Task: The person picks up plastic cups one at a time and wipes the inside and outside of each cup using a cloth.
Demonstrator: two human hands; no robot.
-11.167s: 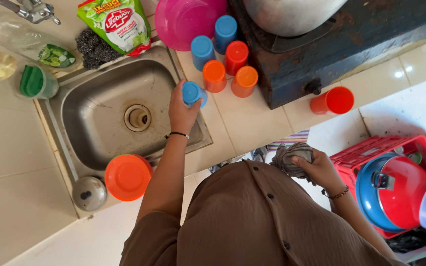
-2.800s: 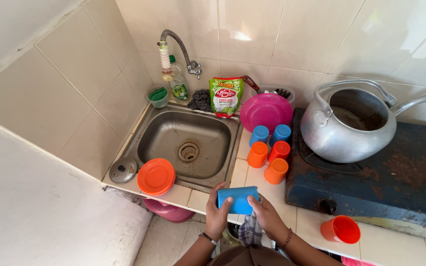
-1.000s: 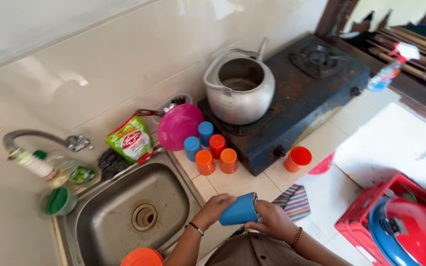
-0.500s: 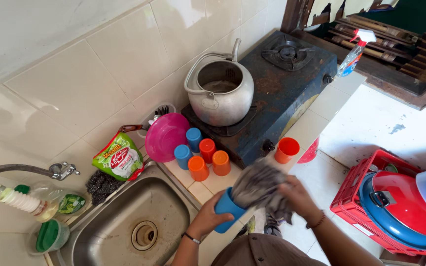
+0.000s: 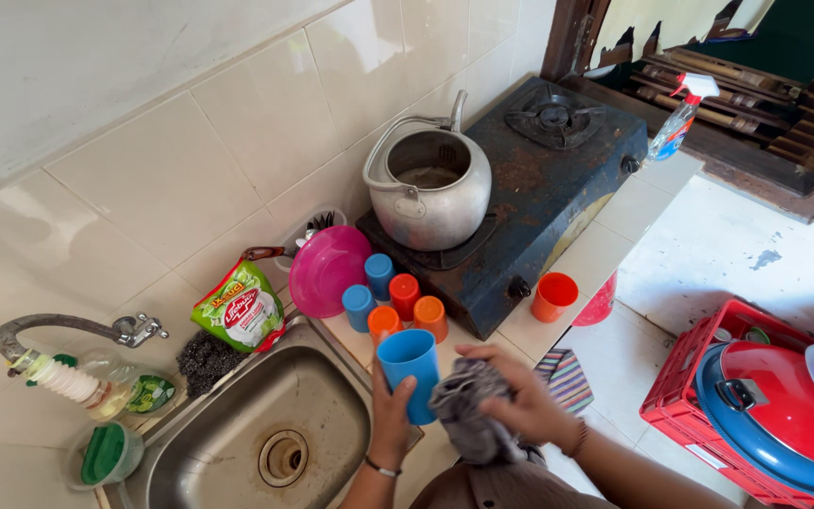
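Blue cup (image 5: 410, 368) stands upright in our left hand (image 5: 390, 421), whose grip is wrapped round its lower wall, while our right hand (image 5: 520, 401) presses a bunched grey cloth (image 5: 471, 415) against the cup's side, fingers closed on the cloth. Just beyond the cup, on the tiled table (image 5: 614, 226), we see a cluster of blue and orange cups (image 5: 394, 300) and a pink bowl (image 5: 329, 270) leaning on edge. Left of our left grip lies the steel sink (image 5: 266, 424), and past its far corner a green and red pouch (image 5: 240, 308) with a bright printed label leans at the wall, a dark scouring pad (image 5: 205, 361) beside it. Right of our right grip sits a striped cloth (image 5: 567, 377), partly hidden by our hand. Farther off a lone orange cup (image 5: 554, 296) stands by the dark stove (image 5: 548, 170), which carries a metal kettle (image 5: 429, 191). A red crate (image 5: 699, 377) holding a red and blue lidded pot (image 5: 784, 415) is cut off at the frame's edge.
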